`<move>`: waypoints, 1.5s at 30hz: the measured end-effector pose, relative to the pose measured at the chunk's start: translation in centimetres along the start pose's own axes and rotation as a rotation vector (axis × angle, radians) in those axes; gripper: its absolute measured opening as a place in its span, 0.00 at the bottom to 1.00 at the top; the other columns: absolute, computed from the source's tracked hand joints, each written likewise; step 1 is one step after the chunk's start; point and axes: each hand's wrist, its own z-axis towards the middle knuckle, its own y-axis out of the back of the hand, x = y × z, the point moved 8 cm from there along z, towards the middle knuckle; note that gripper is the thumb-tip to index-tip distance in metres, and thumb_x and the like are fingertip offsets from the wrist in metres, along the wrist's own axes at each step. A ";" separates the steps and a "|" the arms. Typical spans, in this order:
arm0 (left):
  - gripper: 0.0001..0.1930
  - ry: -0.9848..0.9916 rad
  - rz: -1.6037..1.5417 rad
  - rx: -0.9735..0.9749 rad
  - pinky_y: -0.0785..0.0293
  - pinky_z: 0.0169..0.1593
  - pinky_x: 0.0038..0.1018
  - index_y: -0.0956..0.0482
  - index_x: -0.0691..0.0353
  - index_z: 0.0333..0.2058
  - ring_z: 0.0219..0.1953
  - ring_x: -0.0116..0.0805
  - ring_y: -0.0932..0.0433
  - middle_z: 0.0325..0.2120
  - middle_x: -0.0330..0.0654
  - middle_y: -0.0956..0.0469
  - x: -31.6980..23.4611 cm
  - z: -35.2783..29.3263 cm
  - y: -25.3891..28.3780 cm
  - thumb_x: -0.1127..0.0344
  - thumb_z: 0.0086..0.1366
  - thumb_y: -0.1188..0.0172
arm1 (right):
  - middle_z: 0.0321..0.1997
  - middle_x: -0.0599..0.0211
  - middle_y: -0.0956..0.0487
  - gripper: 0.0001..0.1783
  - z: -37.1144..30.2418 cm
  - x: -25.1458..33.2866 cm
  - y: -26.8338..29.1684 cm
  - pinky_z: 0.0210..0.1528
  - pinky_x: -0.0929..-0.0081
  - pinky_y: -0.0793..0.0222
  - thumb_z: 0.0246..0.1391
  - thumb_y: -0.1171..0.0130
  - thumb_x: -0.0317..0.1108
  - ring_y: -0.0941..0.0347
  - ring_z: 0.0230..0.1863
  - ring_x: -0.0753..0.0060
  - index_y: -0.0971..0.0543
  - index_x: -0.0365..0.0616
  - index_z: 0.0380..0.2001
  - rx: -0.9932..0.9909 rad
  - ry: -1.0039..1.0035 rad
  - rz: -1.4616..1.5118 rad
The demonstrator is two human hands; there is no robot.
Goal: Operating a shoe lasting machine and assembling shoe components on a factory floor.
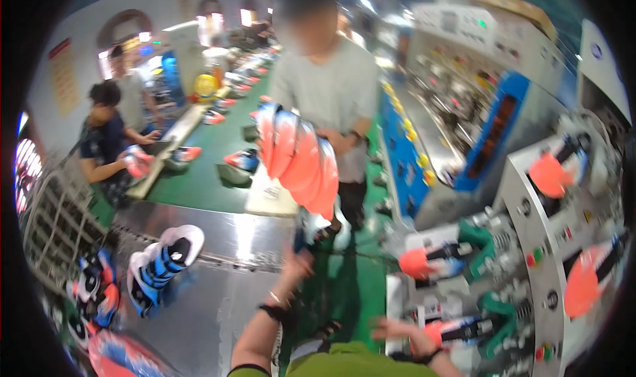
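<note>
A nested stack of orange, blue and white shoe uppers [299, 161] is up in front of me, before a person in a grey shirt whose hand [341, 142] is at its right side. My left hand [297, 266] reaches forward just below the stack, over the metal table's right edge; its fingers are blurred, and I cannot make out any hold. Lower right, my right hand [401, 332] has its fingers stretched out, holding nothing visible. It is close to an orange-toed upper [440, 330] mounted on a machine.
Blue-striped uppers [159, 271] stand on the metal table [232, 311], with more piled at its left. Ahead, a green conveyor [209, 155] carries shoe parts; people stand along its left. Machines with mounted uppers [424, 263] line my right. A wire rack [59, 218] is far left.
</note>
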 end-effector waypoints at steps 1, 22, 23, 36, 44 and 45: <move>0.25 0.035 -0.173 -0.287 0.32 0.29 0.24 0.43 0.61 0.51 0.25 0.29 0.32 0.26 0.41 0.31 -2.7 2.5 3.4 0.55 0.60 0.47 | 0.44 0.50 0.27 0.26 1.5 -5.7 3.3 0.44 0.66 0.33 0.46 0.43 0.39 0.29 0.43 0.60 0.33 0.38 0.48 -0.164 -0.146 0.113; 0.11 -0.325 0.982 1.140 0.29 0.34 0.42 0.26 0.62 0.31 0.31 0.52 0.26 0.25 0.52 0.24 10.2 0.4 -20.0 0.60 0.55 0.49 | 0.33 0.58 0.23 0.25 0.3 -8.0 -3.5 0.35 0.68 0.31 0.44 0.41 0.50 0.26 0.33 0.63 0.26 0.42 0.39 -0.538 -0.574 0.180; 0.12 -0.363 0.981 1.207 0.29 0.34 0.42 0.26 0.62 0.31 0.31 0.52 0.25 0.25 0.52 0.24 9.6 -0.1 -21.7 0.60 0.55 0.49 | 0.35 0.58 0.23 0.24 -1.1 -7.4 -3.0 0.36 0.67 0.31 0.45 0.42 0.50 0.26 0.35 0.60 0.26 0.41 0.38 -0.685 -0.583 0.132; 0.52 -0.948 0.564 0.654 0.46 0.58 0.42 0.51 0.77 0.55 0.55 0.58 0.43 0.52 0.65 0.42 -7.4 0.5 -45.0 0.54 0.37 0.30 | 0.30 0.53 0.25 0.14 -11.4 0.5 -10.4 0.31 0.62 0.33 0.42 0.42 0.37 0.28 0.31 0.51 0.27 0.39 0.29 -1.157 -0.813 0.331; 0.32 -0.486 -0.080 1.435 0.28 0.42 0.34 0.31 0.67 0.44 0.36 0.42 0.25 0.37 0.50 0.25 -15.3 -8.8 -46.7 0.66 0.37 0.29 | 0.43 0.60 0.24 0.28 -21.7 8.6 -7.0 0.44 0.66 0.31 0.50 0.45 0.45 0.26 0.43 0.62 0.34 0.40 0.51 -1.982 -0.431 0.821; 0.35 -0.547 -0.147 1.655 0.30 0.46 0.36 0.33 0.66 0.48 0.41 0.44 0.26 0.41 0.51 0.27 -17.0 -14.2 -44.6 0.67 0.38 0.29 | 0.47 0.60 0.26 0.31 -23.0 9.3 -6.6 0.46 0.66 0.32 0.51 0.45 0.46 0.27 0.45 0.63 0.36 0.39 0.53 -2.236 -0.065 0.868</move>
